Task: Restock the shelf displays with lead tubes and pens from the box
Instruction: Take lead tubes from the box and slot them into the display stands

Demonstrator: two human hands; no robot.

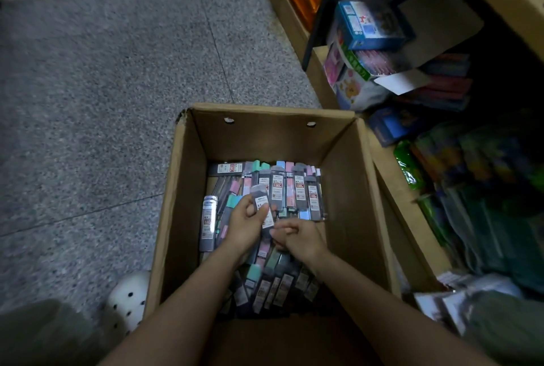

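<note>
An open cardboard box (188,189) is seen from above on a grey speckled floor (103,86), and both hands are reached down into it. The bottom of the box is covered with lead tubes (297,189): flat grey cases with white and red labels, mixed with cases capped in mint, pink and pale blue. A row of them is leaned against the far wall, 1 flat stack is laid along the left wall, and more are heaped loosely at the near side under the forearms.

1 grey lead tube (263,206) is gripped by the left hand (245,226), with the thumb laid across its label and the fingers curled behind it; the tube is held tilted, its cap end raised above the pile. The right hand (297,237) is placed just beside it, with fingers curled towards the lower end of the same tube. Whether anything is pinched by those fingers cannot be told, since the fingertips are partly hidden and blurred.

To the right of the box, low shelves (394,183) edged in cardboard are packed with stationery: a blue carton (371,24) stacked on pink packets, with green and dark packets lower down, all dim and blurred. A white perforated clog (126,301) is seen at the box's near left corner.
</note>
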